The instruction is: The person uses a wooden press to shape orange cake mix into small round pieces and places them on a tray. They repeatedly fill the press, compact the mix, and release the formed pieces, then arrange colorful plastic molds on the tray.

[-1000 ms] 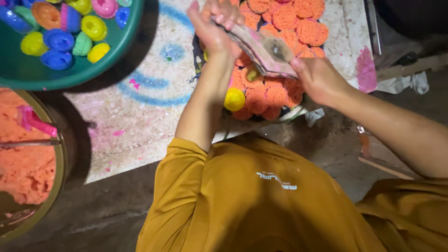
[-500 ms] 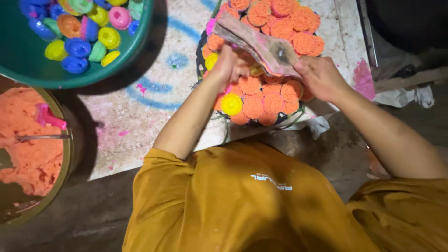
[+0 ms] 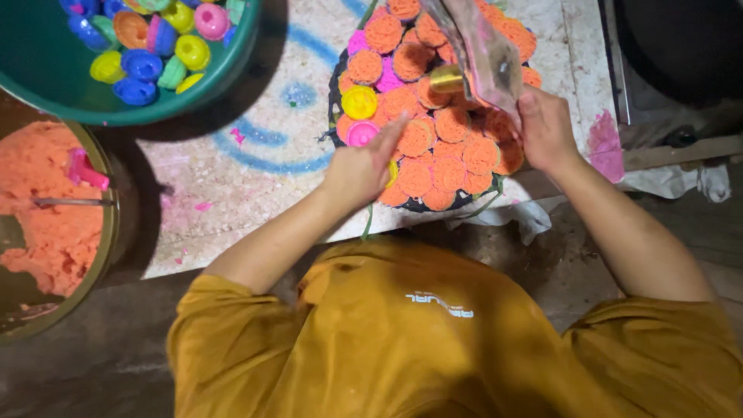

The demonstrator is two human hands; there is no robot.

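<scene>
Clear plastic bag (image 3: 484, 54) slants, long axis eleven to five o'clock, pinched by right hand (image 3: 546, 128) fingers; left hand (image 3: 360, 166), fingers loosely spread, touches orange moulded cakes (image 3: 433, 147).

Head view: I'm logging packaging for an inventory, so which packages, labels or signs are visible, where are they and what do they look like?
Clear plastic bag: held by the right hand above the tray of orange moulded pieces; crumpled, see-through, pinkish.
Small white print: on the person's mustard-yellow shirt, bottom centre.
No signs or screens.
</scene>
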